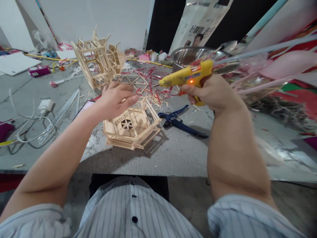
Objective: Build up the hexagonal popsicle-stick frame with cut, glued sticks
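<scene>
My left hand (114,99) is raised over the table and grips the lower corner of a tall wooden stick frame (99,61), held tilted in the air. Below it a second stick model (131,127), a low six-sided base, rests on the grey table (173,155). My right hand (210,92) is closed round the handle of a yellow glue gun (188,75), finger on the trigger, its nozzle pointing left toward the frame. A small orange light glows on the gun.
Blue pliers (182,122) lie right of the base. Red and wooden stick scraps (148,87) litter the middle. A steel bowl (193,54) stands behind the gun. A white charger and cables (37,114) lie at left, a phone edge (84,107) under my wrist.
</scene>
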Motion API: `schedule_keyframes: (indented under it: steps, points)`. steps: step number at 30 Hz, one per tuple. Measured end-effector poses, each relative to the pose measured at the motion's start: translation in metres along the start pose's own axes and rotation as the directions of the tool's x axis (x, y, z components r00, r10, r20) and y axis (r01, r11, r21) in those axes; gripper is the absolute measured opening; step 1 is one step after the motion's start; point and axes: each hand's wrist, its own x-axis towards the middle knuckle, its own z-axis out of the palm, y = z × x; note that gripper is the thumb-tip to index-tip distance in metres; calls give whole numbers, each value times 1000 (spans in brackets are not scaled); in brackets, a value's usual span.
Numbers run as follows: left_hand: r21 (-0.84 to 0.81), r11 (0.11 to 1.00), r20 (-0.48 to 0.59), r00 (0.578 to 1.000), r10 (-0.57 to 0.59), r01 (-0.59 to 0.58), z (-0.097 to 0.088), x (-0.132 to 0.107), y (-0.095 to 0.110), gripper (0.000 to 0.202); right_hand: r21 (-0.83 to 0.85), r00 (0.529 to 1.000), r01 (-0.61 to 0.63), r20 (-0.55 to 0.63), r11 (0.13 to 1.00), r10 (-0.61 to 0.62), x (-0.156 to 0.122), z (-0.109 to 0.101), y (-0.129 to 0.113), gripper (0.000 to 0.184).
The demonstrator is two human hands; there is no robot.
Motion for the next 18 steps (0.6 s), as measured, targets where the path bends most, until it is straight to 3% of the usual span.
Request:
schedule_keyframes:
  steps: [3,7,9,11,14,16,17,18]
  points:
    - [-34,999,-60,998,-9,7,6,-22,1,70,124,998,20,-59,992,-12,-9,0,11,17]
    - [-93,995,-281,960,5,-32,9,-62,-10,70,278,993,27,-120,960,6,-28,0,28,23]
    - [-140,990,-440,897,-42,-23,11,-78,-21,66,336,991,17,-131,942,29,-33,-2,39,28]
    - [-223,971,-531,825,-195,86,13,-86,-35,60,369,986,-24,-143,929,82,-33,-6,49,33]
    - [-464,823,-441,721,-535,327,17,-83,-54,64,414,959,-96,-205,905,196,-29,-15,66,35]
    - [-558,731,-364,675,-642,394,16,-74,-61,66,467,925,-92,-286,880,248,-25,-24,78,37]
    - [-557,725,-330,694,-640,405,14,-70,-63,64,479,921,-82,-299,874,250,-23,-29,85,38]
    - [-530,735,-268,739,-618,423,11,-65,-63,63,482,919,-61,-314,874,237,-21,-33,92,38]
